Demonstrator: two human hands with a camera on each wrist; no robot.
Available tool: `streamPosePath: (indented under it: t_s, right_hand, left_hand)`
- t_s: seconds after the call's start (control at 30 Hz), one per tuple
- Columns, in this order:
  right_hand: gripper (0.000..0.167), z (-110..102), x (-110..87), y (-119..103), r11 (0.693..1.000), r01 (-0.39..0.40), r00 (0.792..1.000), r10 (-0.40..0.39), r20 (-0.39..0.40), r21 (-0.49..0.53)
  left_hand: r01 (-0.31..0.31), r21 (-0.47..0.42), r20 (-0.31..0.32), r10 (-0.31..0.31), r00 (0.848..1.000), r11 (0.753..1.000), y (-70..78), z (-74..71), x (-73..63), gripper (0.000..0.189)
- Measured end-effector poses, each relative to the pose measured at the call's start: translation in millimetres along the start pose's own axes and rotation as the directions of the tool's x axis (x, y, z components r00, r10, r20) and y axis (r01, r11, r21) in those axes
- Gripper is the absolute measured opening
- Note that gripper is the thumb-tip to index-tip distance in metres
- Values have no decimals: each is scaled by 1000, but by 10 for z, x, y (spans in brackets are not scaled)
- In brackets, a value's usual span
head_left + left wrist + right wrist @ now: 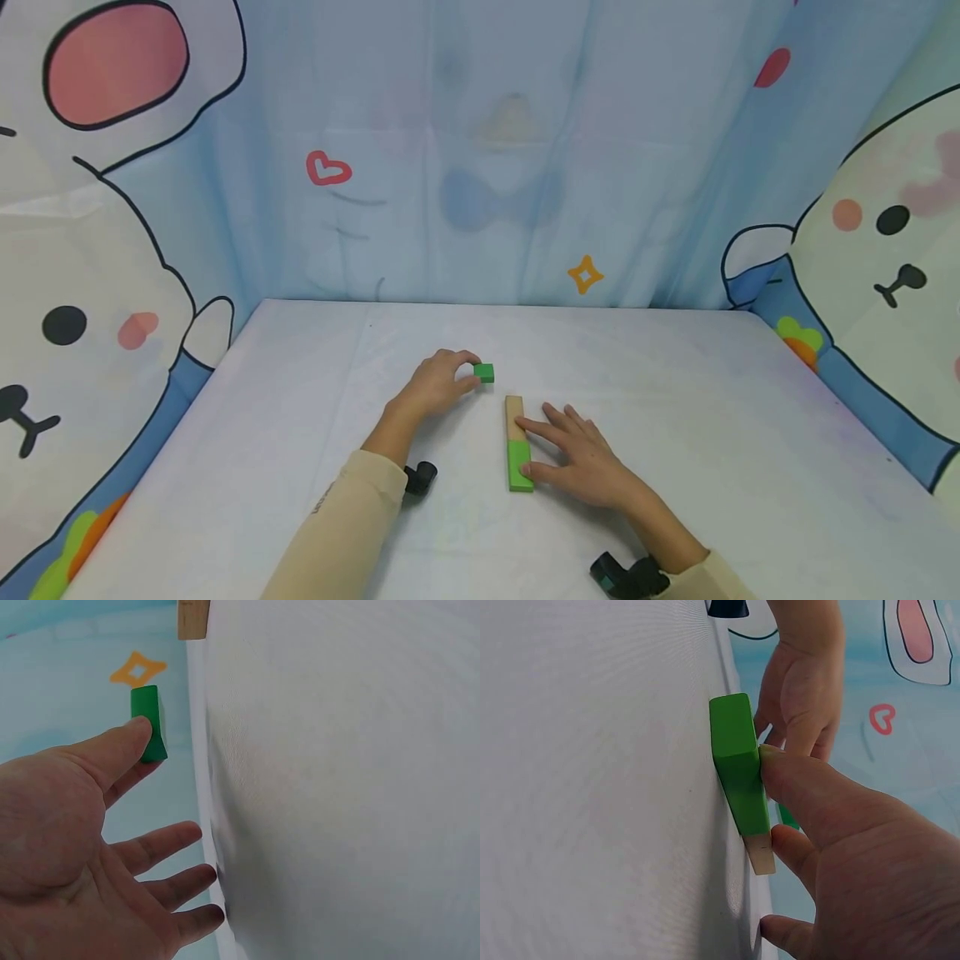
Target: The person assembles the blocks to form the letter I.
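Note:
My left hand (435, 385) pinches a small dark green block (486, 373) between thumb and index finger, raised over the white table. In the left wrist view the green block (145, 709) looks longer, and the other three fingers spread out below it. To the right lie a light green block (519, 465) and a plain wooden block (513, 417), end to end in a line. The right hand (577, 458) rests along their right side, its thumb at the light green block and index finger at the wooden one. Its remaining fingers are extended.
A white cloth covers the table (675, 392). Behind it hangs a blue curtain (480, 225) printed with cartoon animals. Black wrist devices, one at the left wrist (422, 478) and one at the right wrist (630, 577), stick out near the sleeves.

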State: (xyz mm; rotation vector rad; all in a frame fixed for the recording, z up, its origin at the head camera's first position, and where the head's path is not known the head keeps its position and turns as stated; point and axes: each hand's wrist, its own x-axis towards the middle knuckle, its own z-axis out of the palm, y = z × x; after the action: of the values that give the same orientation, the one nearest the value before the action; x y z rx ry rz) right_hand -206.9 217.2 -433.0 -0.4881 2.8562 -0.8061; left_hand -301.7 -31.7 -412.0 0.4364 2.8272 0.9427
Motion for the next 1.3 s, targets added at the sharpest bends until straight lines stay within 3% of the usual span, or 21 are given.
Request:
streamPosePath:
  t_s: [0.8,1.03,1.3]
  right_hand:
    - [69,-4,8,14,1000,8,1000,-8,1,-1]
    - [69,9,6,19,1000,11,1000,-11,-2,10]
    - [69,13,7,15,1000,-4,1000,4,0,-2]
  left_hand:
    - [-31,-11,-18,31,999,999,102,87,112,38]
    - [-7,-32,-18,7,1000,999,124,117,138,37]
    - [-22,9,-20,22,1000,1000,141,149,192,37]
